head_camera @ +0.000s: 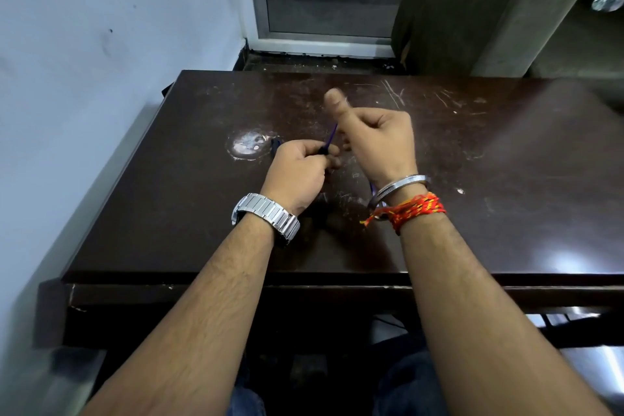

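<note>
Nearest the person, a metal watch (266, 214) sits on the left wrist, with a steel bangle (401, 184) and red thread band (415, 209) on the right. Over the dark table (489, 213), just right of its white worn patch (248, 145), the left hand (299, 167) pinches a purple cord (332, 132). The cord rises taut, away from the patch, into the right hand (381, 142), whose fingers are curled round it, thumb up. Beyond the patch stands a window frame (324, 40).
</note>
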`<state>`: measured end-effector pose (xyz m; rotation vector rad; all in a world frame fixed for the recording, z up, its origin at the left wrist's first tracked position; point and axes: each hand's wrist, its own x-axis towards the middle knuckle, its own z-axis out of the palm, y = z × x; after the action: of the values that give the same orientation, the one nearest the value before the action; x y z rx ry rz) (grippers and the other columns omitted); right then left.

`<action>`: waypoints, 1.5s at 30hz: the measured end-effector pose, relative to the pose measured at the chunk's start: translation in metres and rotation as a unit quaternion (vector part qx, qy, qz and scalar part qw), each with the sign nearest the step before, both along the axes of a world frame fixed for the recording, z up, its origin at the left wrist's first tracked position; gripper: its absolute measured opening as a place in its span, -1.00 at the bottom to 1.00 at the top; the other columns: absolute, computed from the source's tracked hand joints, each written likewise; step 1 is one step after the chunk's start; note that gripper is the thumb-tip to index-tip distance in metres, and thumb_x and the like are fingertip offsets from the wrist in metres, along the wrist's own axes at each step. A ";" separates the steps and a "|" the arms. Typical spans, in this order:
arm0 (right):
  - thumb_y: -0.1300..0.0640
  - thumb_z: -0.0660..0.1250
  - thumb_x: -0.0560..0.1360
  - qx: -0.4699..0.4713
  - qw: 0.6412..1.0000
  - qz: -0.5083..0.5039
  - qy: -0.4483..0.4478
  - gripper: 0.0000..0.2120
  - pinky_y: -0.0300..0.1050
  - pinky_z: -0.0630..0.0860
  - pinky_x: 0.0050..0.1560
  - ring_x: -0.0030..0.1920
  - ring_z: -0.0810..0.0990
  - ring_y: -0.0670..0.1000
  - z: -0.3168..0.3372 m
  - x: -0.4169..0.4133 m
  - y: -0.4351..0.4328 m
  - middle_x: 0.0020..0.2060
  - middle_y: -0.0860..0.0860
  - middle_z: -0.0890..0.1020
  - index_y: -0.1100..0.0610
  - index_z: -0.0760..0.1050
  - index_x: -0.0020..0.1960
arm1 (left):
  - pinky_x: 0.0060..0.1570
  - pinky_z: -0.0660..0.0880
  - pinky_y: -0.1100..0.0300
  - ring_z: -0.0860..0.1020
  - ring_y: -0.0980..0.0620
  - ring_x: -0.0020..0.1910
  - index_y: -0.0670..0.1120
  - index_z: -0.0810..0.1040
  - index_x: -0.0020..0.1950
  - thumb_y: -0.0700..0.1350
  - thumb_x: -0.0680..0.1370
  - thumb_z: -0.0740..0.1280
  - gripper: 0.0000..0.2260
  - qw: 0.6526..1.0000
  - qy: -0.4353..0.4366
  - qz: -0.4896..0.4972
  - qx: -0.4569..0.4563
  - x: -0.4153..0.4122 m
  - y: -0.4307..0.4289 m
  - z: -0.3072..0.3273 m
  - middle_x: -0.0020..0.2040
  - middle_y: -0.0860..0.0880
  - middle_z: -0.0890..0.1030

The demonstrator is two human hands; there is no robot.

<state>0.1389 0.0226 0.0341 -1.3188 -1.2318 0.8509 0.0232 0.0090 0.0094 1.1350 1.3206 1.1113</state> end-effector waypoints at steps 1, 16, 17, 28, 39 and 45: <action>-0.36 0.38 0.37 -0.011 0.999 -0.031 0.012 -0.41 -0.09 0.54 -0.34 -0.45 0.52 -0.05 0.002 0.006 0.002 -0.49 0.05 0.59 0.21 0.64 -0.34 | -0.37 0.46 0.18 0.53 0.05 -0.38 -0.05 0.63 -0.23 -0.34 0.50 0.28 -0.75 1.000 -0.008 0.005 -0.002 0.000 0.000 0.000 -0.33 0.00 0.64; 0.17 0.42 0.43 -0.135 0.942 -0.147 -0.271 -0.90 -0.27 0.42 -0.15 -0.21 0.57 0.01 -0.010 0.054 0.006 -0.19 0.11 0.70 0.17 0.70 -0.16 | -0.31 0.57 0.21 0.53 0.08 -0.42 -0.17 0.58 -0.14 -0.38 0.54 0.24 -0.81 0.999 -0.041 0.015 -0.001 0.001 -0.002 0.006 -0.32 -0.06 0.57; 0.18 0.43 0.42 -0.146 0.939 -0.145 -0.274 -0.92 -0.26 0.43 -0.14 -0.20 0.57 0.02 -0.011 0.053 0.006 -0.16 0.11 0.69 0.17 0.69 -0.16 | -0.31 0.57 0.21 0.53 0.08 -0.42 -0.17 0.58 -0.14 -0.38 0.54 0.24 -0.81 0.999 -0.038 0.014 0.000 0.001 -0.003 0.006 -0.32 -0.06 0.57; 0.23 0.38 0.47 -0.209 0.905 -0.115 -0.352 -0.82 0.00 0.60 0.11 0.10 0.61 0.22 -0.013 0.048 0.008 0.03 0.24 0.65 0.23 0.65 0.04 | -0.27 0.60 0.21 0.55 0.08 -0.39 -0.17 0.59 -0.12 -0.38 0.55 0.25 -0.82 1.000 -0.028 0.012 0.000 0.000 -0.003 0.007 -0.31 -0.06 0.57; 0.13 0.45 0.40 -0.025 0.982 -0.143 -0.125 -0.91 -0.14 0.63 -0.12 -0.28 0.66 -0.08 0.003 0.025 0.002 -0.32 -0.06 0.68 0.05 0.68 -0.11 | -0.13 0.61 0.09 0.56 0.03 -0.27 -0.07 0.64 -0.14 -0.32 0.54 0.30 -0.80 0.999 -0.028 -0.015 -0.019 0.001 -0.002 0.003 -0.29 -0.03 0.57; 0.32 0.39 0.49 0.026 0.985 -0.046 0.167 -0.83 -0.23 0.63 -0.26 -0.42 0.62 -0.12 0.011 0.007 0.000 -0.45 -0.04 0.66 0.07 0.62 -0.15 | -0.22 0.57 0.14 0.60 0.13 -0.35 -0.05 0.67 -0.19 -0.33 0.53 0.34 -0.77 0.993 -0.069 -0.088 -0.047 0.003 -0.007 0.001 -0.39 0.10 0.65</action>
<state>0.1462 0.0230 0.0452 -1.1271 -0.9169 0.9237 0.0260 0.0024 0.0105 1.0633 1.1312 0.9703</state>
